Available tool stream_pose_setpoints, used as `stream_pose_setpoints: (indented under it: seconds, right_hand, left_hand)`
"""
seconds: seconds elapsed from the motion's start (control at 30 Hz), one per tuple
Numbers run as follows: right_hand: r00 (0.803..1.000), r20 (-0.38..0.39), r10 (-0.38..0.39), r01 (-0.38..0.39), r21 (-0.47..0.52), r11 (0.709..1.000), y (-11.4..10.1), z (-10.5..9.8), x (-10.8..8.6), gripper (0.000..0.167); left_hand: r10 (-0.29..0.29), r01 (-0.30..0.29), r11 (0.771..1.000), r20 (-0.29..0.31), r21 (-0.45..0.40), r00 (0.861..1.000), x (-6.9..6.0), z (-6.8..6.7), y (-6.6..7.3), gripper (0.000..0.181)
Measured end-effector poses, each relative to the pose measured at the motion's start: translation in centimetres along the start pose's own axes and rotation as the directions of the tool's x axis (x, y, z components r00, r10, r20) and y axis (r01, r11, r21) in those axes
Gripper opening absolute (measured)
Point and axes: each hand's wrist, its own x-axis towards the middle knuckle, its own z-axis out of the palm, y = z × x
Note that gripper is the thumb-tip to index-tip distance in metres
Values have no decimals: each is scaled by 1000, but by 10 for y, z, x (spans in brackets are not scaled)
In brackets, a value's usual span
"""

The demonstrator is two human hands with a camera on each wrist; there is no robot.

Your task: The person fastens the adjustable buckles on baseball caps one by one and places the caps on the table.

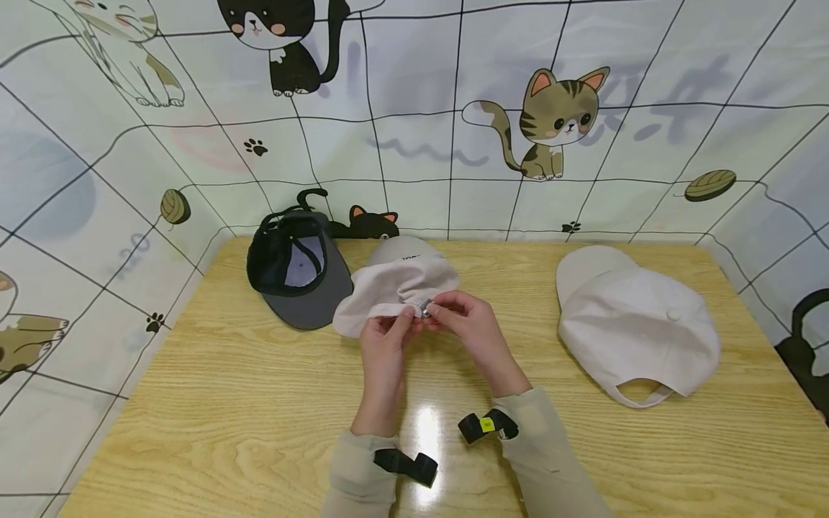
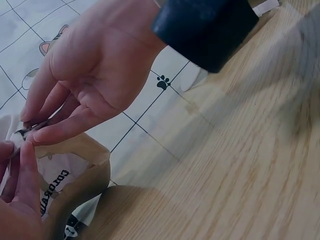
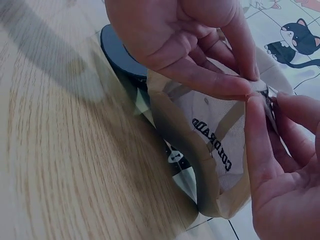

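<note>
A pale beige baseball cap (image 1: 424,277) sits at the back middle of the table, its rear strap towards me. My left hand (image 1: 382,345) pinches the strap between thumb and fingers. Just to the right, my right hand (image 1: 476,327) pinches the strap end at a small silver metal buckle (image 1: 424,308). Both hands' fingertips meet at the buckle, which they partly hide. In the right wrist view the cap's inside (image 3: 200,107) shows, with stitched dark lettering (image 3: 212,145) seen from behind.
A dark grey cap (image 1: 304,306) lies tipped on its side at the left, close against the beige one. Another off-white cap (image 1: 637,316) rests at the right with its back opening towards me. Behind the wooden table (image 1: 259,432) hangs a cat-print cloth (image 1: 414,158).
</note>
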Motion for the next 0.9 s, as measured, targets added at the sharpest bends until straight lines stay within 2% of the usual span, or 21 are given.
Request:
stream_pose_setpoints:
  seconds: [0.17,0.2,0.4,0.47,0.63,0.7,0.8,0.83,0.9]
  right_hand:
    - [999,-36,14,-13,36,999,-1,2,1,29]
    - [998,-56,25,-22,44,999,10,-1,5,32]
    - [999,-43,13,-6,157,988,6,2,2,31]
    - [1000,-25,-5,10,192,981,-6,6,-3,25]
    - [999,-35,-14,20,179,984,-13,9,-5,21]
    - [998,-64,-16,24,117,993,-2,6,0,24]
    - [995,-89,-34,40,63,997,2,6,2,23]
    - [995,-87,-38,44,64,997,-2,8,0,20]
    - [995,-93,-41,49,80,996,4,7,3,24]
  left_hand:
    - [14,-14,1000,14,24,1000,-1,1,-1,36]
    - [11,-11,999,7,42,1000,-1,0,-2,36]
    - [-55,57,996,-41,73,998,0,1,-3,38]
    - [-73,76,995,-40,72,997,0,2,-2,38]
    - [-91,94,993,-41,75,995,0,5,-1,38]
    - [-91,93,994,-42,56,995,0,6,-2,38]
    - [-85,86,996,-29,12,996,0,6,-3,36]
    - [-83,83,997,-23,1,996,0,6,-3,35]
    - [-77,77,997,-6,-21,997,-3,7,-1,31]
